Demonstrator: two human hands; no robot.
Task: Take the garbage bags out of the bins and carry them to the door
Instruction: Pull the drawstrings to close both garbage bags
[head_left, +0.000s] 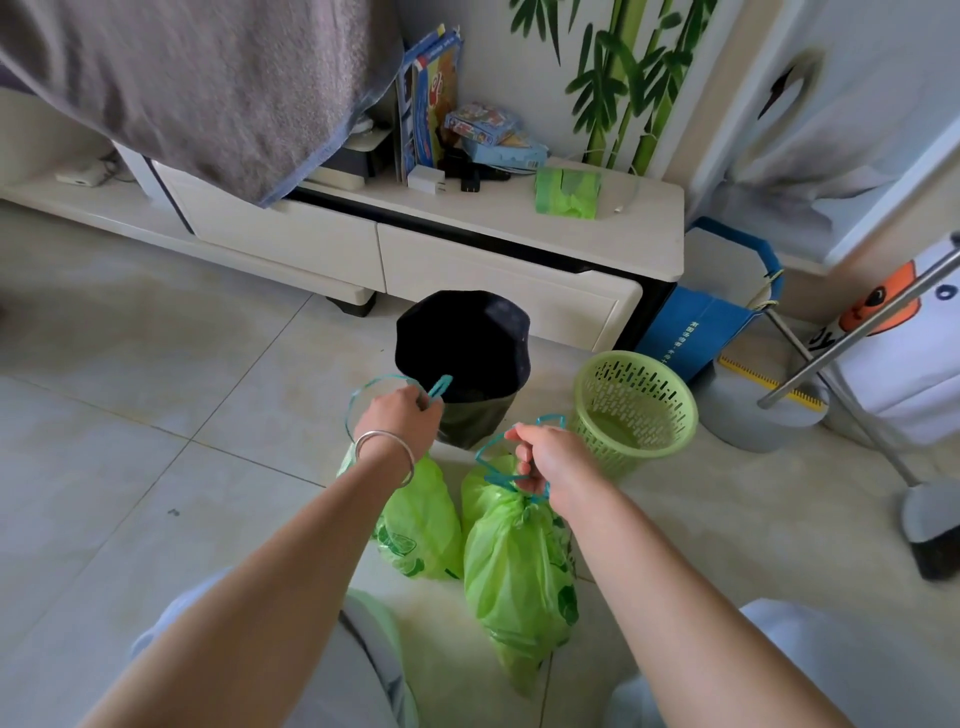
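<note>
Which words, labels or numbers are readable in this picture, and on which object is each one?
Blue paper bag: a line of white characters, too small to read.
Books and boxes on the cabinet: print too blurred to read.
White object at right: letters partly hidden, not readable.
Green garbage bags: dark green print, no legible words.

Left bag (421, 525): upper part hidden behind the left forearm. Black bin (462, 358): interior too dark to read. Broom (935, 540) at 3 o'clock: head cut by the frame edge. Blue carton (691, 332): print too small.
</note>
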